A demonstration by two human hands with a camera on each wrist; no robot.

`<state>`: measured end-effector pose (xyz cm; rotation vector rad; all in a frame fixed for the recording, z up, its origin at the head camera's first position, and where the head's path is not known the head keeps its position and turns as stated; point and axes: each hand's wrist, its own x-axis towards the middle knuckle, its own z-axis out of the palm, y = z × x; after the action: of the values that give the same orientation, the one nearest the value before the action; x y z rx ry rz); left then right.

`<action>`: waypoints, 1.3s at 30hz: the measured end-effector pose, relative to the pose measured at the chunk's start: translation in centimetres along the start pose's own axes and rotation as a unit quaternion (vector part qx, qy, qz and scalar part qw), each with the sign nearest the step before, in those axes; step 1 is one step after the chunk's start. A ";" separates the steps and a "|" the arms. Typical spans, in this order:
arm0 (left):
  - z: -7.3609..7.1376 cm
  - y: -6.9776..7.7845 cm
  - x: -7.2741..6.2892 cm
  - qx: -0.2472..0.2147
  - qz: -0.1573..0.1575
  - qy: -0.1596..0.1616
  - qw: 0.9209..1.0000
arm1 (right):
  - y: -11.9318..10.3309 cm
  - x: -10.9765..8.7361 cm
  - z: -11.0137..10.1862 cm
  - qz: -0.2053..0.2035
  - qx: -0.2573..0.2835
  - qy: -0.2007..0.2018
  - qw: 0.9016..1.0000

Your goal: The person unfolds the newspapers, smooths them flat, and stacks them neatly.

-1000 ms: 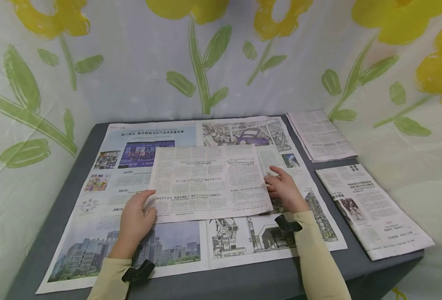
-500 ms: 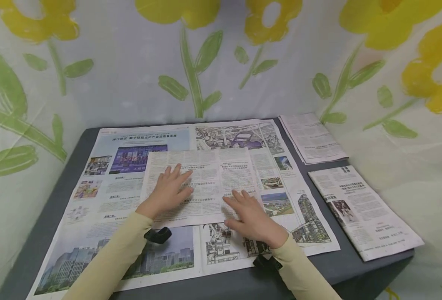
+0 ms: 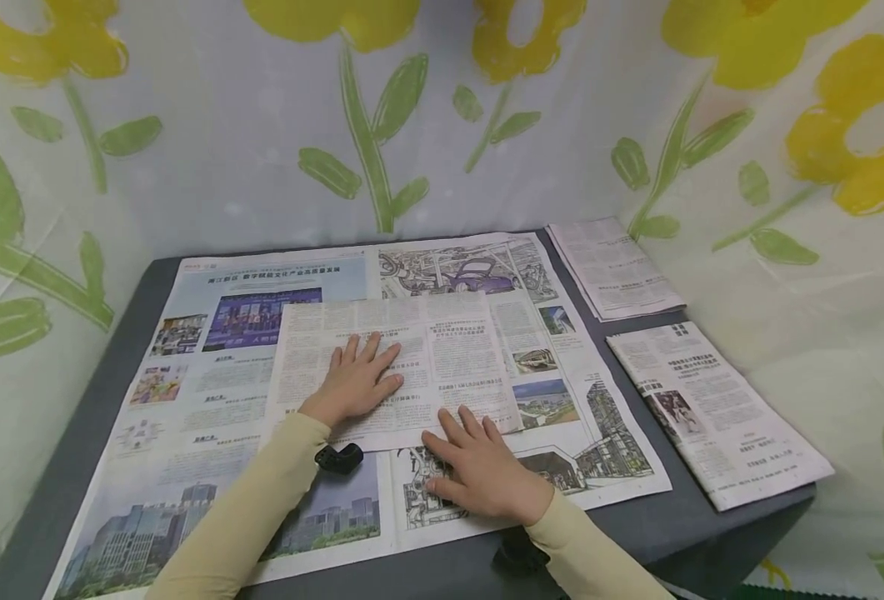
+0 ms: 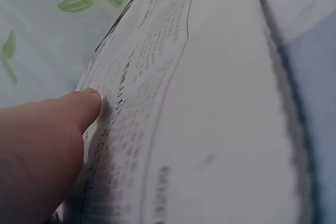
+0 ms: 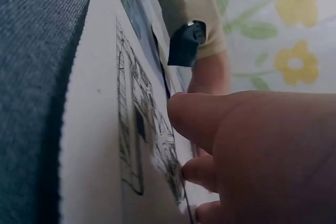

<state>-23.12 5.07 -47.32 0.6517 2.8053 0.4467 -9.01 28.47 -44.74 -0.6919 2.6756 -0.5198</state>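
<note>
A folded newspaper point(image 3: 462, 321) lies across the middle of a large spread-out newspaper point(image 3: 220, 392). On the folded paper's middle, my left hand point(image 3: 355, 382) rests palm down with its fingers spread. My right hand point(image 3: 482, 468) lies with fingers extended at the near edge of the folded paper, partly over the spread sheet's line drawings. In the left wrist view the left thumb point(image 4: 79, 108) touches the printed side near the paper's edge. The right wrist view shows my right hand point(image 5: 268, 150) low over the drawings, nothing held; its palm side is hidden.
At the right of the dark-clothed table point(image 3: 636, 529) lie another folded newspaper point(image 3: 734, 417) and, behind it, a further folded newspaper stack point(image 3: 621, 271). A flower-printed curtain point(image 3: 224, 167) stands behind the table and along both sides.
My hands have left the folded newspaper's left and right edges. The left came onto its middle; the right moved inward, then down toward its near edge. The view has shifted a little.
</note>
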 end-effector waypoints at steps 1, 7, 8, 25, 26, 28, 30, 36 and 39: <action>0.0 0.0 0.1 0.002 -0.003 0.000 1.000 | -0.1 0.0 -0.1 0.002 -0.004 0.000 1.000; -0.4 -0.3 -0.5 0.005 -0.019 -0.008 1.000 | 0.2 0.1 -0.9 0.013 -0.031 0.005 0.999; -0.4 -0.5 -0.7 0.005 -0.018 -0.009 1.000 | 0.4 0.1 -1.0 0.018 -0.037 0.008 0.999; 0.1 -1.0 -6.4 0.002 0.004 0.039 0.999 | 4.3 3.7 -4.2 0.099 -0.073 0.009 0.992; 0.3 -0.8 -6.6 0.001 0.004 0.041 0.999 | 4.6 4.2 -4.5 0.106 -0.075 0.006 0.991; 0.5 -0.4 -7.1 0.000 0.006 0.045 0.999 | 5.3 5.3 -5.0 0.119 -0.084 0.001 0.989; 0.6 0.1 -7.5 -0.004 0.009 0.042 0.999 | 5.9 6.5 -5.5 0.130 -0.085 -0.005 0.988; 1.8 2.4 -8.1 -0.006 0.010 0.035 0.999 | 7.0 9.9 -7.1 0.165 -0.085 -0.013 0.983; 2.3 3.7 -8.2 -0.022 0.004 0.037 0.999 | 7.3 11.1 -7.6 0.173 -0.068 -0.008 0.982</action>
<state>-13.84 4.97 -47.01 0.6497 2.8544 0.5425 -24.12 30.64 -43.59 -0.2492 2.7513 -0.2394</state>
